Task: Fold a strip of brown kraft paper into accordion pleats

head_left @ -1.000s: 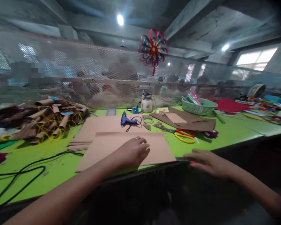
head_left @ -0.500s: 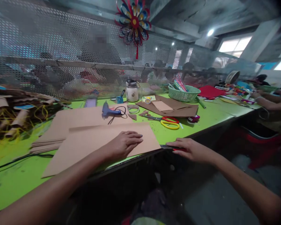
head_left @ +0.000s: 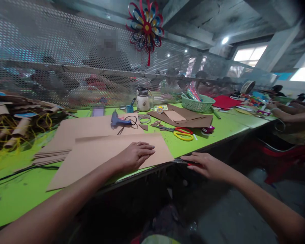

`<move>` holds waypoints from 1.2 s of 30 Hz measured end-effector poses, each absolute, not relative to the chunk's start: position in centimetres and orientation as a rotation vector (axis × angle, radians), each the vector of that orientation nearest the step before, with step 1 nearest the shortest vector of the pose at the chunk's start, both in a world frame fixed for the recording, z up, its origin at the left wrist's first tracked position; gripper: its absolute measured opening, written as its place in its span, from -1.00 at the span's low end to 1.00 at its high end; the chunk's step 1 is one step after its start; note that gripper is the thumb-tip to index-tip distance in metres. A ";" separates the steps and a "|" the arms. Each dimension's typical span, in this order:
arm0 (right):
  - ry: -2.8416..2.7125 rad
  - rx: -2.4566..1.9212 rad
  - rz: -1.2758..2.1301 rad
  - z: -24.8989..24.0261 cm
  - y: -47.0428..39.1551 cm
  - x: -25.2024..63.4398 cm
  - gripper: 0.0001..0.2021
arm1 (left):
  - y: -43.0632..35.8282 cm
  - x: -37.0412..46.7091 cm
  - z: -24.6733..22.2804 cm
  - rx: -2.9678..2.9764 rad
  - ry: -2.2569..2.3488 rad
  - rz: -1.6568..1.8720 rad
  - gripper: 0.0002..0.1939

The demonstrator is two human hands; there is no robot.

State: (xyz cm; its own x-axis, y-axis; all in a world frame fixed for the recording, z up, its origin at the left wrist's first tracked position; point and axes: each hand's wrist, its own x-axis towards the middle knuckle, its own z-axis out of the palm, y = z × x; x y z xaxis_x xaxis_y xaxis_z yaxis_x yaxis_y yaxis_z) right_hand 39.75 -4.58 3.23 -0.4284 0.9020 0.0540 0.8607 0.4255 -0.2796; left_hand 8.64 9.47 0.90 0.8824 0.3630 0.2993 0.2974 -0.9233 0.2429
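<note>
My left hand (head_left: 139, 154) lies flat on a sheet of brown cardboard (head_left: 99, 157), its fingers stretched out to the right. The sheet's front right corner reaches the table edge. Just beyond that corner, my right hand (head_left: 203, 164) is closed round a slim tool with a red handle (head_left: 195, 165) and a dark end. The tool's tip is at the cardboard corner, and my fingers hide much of it, so its exact kind is unclear. Behind the sheet, a blue glue gun (head_left: 120, 120) rests on more stacked cardboard (head_left: 73, 130). Scissors (head_left: 183, 135) with red and yellow handles lie to the right.
On the green table (head_left: 210, 140) are a jar-like bottle (head_left: 143, 101), a green basket (head_left: 198, 103) and dark brown card (head_left: 200, 121). Crafted pieces with yellow strands (head_left: 17, 128) pile up at left. A perforated screen (head_left: 73, 64) stands behind. Another person's arm (head_left: 289, 115) is at far right.
The camera view has shifted slightly. Both hands, the cardboard and the red-handled tool stay in nearly the same place.
</note>
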 end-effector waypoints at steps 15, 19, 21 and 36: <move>-2.406 -1.588 0.288 3.6 -4.6 39.0 -0.71 | 9.6 8.6 0.6 2.861 0.484 0.562 -0.63; -2.378 -1.579 0.294 3.1 -5.0 39.3 -0.72 | 9.6 8.7 0.5 2.857 0.482 0.579 -0.63; -2.361 -1.589 0.292 3.0 -5.4 39.4 -0.71 | 9.7 8.7 0.4 2.864 0.485 0.573 -0.62; -2.342 -1.596 0.302 2.6 -4.8 37.7 -0.72 | 9.3 8.7 0.5 2.899 0.538 0.538 -0.62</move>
State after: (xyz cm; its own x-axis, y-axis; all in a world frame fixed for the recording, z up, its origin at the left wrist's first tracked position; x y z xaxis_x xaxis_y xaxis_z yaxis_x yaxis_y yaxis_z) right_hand 37.70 -4.76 2.57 -0.3441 0.9313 0.1196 0.8704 0.3641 -0.3314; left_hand 8.70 9.35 0.51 0.8719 0.3711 0.3194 0.3194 -0.9256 0.2032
